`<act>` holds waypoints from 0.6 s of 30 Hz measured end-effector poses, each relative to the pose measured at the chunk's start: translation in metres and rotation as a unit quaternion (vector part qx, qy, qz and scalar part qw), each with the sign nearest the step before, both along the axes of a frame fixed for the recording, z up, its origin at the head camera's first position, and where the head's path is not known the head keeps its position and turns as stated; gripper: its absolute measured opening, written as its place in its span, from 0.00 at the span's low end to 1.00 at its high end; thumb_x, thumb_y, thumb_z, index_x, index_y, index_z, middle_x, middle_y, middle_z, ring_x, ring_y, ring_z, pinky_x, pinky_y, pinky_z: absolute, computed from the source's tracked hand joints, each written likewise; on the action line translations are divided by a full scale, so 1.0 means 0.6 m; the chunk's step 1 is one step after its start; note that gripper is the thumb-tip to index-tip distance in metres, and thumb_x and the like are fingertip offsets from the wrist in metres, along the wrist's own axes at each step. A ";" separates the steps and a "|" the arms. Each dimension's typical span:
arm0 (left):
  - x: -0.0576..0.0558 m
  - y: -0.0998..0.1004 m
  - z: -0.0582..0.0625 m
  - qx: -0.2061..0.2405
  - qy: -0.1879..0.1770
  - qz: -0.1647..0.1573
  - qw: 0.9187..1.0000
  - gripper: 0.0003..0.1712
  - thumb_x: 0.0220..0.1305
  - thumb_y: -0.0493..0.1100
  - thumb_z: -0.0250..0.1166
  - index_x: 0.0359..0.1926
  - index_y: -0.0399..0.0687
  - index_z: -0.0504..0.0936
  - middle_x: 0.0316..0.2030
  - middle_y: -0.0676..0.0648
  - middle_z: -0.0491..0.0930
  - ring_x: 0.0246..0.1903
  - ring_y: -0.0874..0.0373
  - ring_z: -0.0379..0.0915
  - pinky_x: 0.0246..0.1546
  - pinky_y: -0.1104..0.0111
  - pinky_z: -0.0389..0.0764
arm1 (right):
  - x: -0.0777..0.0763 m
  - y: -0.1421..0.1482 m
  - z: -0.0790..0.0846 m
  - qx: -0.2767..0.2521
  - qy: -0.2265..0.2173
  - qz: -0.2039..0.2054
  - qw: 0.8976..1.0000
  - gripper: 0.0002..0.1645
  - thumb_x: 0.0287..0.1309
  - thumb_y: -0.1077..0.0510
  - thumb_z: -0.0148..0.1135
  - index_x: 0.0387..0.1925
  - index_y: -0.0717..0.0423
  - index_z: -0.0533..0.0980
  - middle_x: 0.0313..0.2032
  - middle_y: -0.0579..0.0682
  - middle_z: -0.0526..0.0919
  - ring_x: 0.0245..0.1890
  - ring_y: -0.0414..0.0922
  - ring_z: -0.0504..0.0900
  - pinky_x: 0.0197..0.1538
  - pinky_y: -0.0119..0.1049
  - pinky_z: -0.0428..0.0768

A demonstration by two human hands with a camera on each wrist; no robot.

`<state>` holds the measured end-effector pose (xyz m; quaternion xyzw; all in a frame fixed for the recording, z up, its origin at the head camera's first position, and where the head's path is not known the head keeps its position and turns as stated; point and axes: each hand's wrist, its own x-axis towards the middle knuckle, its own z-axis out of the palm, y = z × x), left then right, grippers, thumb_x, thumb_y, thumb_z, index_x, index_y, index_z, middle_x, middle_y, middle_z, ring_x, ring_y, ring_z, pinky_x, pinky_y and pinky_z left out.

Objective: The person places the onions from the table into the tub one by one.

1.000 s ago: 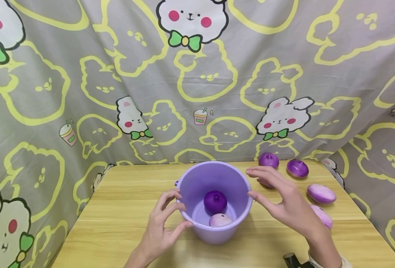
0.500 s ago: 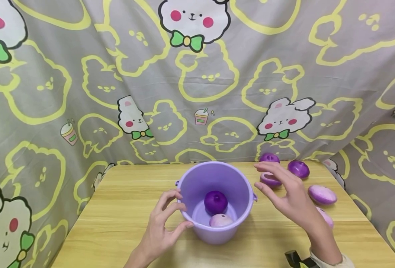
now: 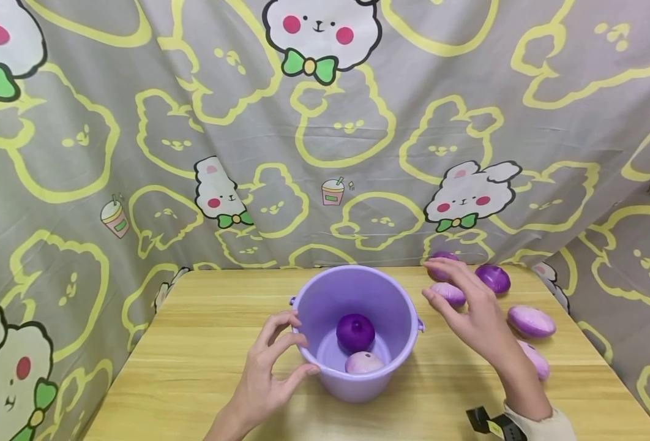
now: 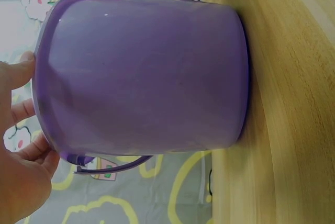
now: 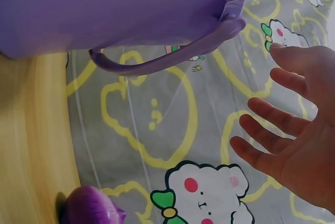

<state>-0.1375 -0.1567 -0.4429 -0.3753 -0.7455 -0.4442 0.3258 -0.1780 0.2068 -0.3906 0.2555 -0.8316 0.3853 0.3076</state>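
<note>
A light purple bucket [image 3: 356,387] stands upright on the wooden table. My left hand [image 3: 265,375] holds its left rim, thumb at the front and curled fingertips over the edge. Inside lie a dark purple, onion-shaped piece [image 3: 355,334] with a small tip and a pale pink-purple piece [image 3: 363,362] with a dark dot. To the bucket's right, my right hand [image 3: 476,315] is raised, fingers spread and apart from the rim. In the right wrist view it holds nothing. Nearest to its fingers in the head view is a pale purple piece [image 3: 449,294].
Several similar pieces lie at the table's right: a glossy dark one [image 3: 493,279], a pale oval [image 3: 532,321], and another pale one [image 3: 537,360] partly behind the right wrist. The bucket's handle [image 5: 157,62] hangs at its far side. A patterned curtain [image 3: 270,141] encloses the table.
My right hand has come away from the bucket's right rim, moving right, and the rim's handle lug now shows. My left hand and the bucket have stayed put.
</note>
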 end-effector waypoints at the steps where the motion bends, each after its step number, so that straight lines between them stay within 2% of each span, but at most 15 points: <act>1: 0.000 0.000 0.000 0.000 -0.001 0.000 1.000 0.16 0.57 0.47 0.78 0.41 0.49 0.81 0.52 0.41 0.74 0.62 0.44 0.71 0.70 0.65 0.69 | -0.001 0.001 -0.002 -0.001 0.000 -0.002 1.000 0.35 0.54 0.67 0.76 0.63 0.49 0.78 0.61 0.47 0.80 0.63 0.44 0.76 0.68 0.23 0.66; 13: 0.001 0.001 0.001 0.000 -0.005 -0.001 1.000 0.16 0.57 0.46 0.79 0.41 0.49 0.82 0.52 0.41 0.74 0.61 0.44 0.71 0.70 0.64 0.70 | -0.027 0.015 -0.030 -0.017 -0.023 -0.046 0.999 0.28 0.59 0.63 0.74 0.62 0.52 0.79 0.63 0.48 0.78 0.65 0.50 0.73 0.67 0.22 0.63; 18: 0.001 0.000 0.000 0.000 -0.004 -0.003 1.000 0.16 0.57 0.46 0.78 0.41 0.49 0.82 0.53 0.41 0.73 0.61 0.44 0.71 0.70 0.64 0.70 | -0.036 0.021 -0.042 -0.026 -0.035 -0.062 0.997 0.28 0.59 0.61 0.74 0.62 0.51 0.79 0.64 0.48 0.77 0.67 0.53 0.72 0.68 0.26 0.63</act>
